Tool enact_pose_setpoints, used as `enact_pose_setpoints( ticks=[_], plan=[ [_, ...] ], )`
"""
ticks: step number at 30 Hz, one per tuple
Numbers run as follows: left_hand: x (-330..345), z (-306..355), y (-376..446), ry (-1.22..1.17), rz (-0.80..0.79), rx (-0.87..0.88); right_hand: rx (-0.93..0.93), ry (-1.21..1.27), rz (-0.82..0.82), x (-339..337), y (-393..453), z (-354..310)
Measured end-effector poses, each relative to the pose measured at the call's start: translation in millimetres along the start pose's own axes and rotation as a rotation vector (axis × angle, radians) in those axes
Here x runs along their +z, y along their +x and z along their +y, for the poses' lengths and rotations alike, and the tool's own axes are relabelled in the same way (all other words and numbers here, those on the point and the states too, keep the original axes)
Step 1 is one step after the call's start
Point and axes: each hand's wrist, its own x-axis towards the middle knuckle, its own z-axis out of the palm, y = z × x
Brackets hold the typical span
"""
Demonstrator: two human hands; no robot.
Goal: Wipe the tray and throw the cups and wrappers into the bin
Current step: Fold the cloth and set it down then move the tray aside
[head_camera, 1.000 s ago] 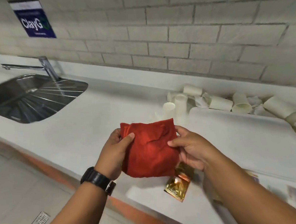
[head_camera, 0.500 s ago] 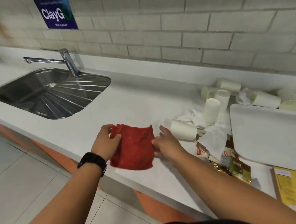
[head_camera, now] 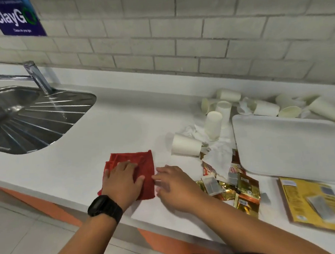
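There is only the one view, from the camera on my head, wide-angle, looking forward and down over the counter (head_camera: 123, 128) at close range. My forearms enter from the bottom edge; the sink (head_camera: 23, 121) sits far left, the brick wall (head_camera: 176, 37) fills the top. The right edge looks blurred, perhaps from motion.

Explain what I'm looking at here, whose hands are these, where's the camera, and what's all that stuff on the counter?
There is no machine: a person wears a camera on the head, looking down at their own hands. The left hand, with a black watch on its wrist, presses flat on a folded red cloth lying on the white counter. The right hand rests beside the cloth, fingers straight, holding nothing. To the right lie paper cups, crumpled tissue, gold wrappers, a white tray and a yellow box. A steel sink sits at the left.
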Motion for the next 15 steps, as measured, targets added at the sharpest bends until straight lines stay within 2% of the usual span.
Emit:
enact_pose_setpoints(
  ticks=[9,15],
  plan=[
    [-10.2,90.7,3.7,-0.207,0.077,0.368,0.147,0.223,0.248,-63.8,-46.9,35.2],
    [-10.8,169.9,-2.3,-0.304,0.01,0.481,0.304,0.217,0.439,-131.8,-93.4,91.7]
  ],
)
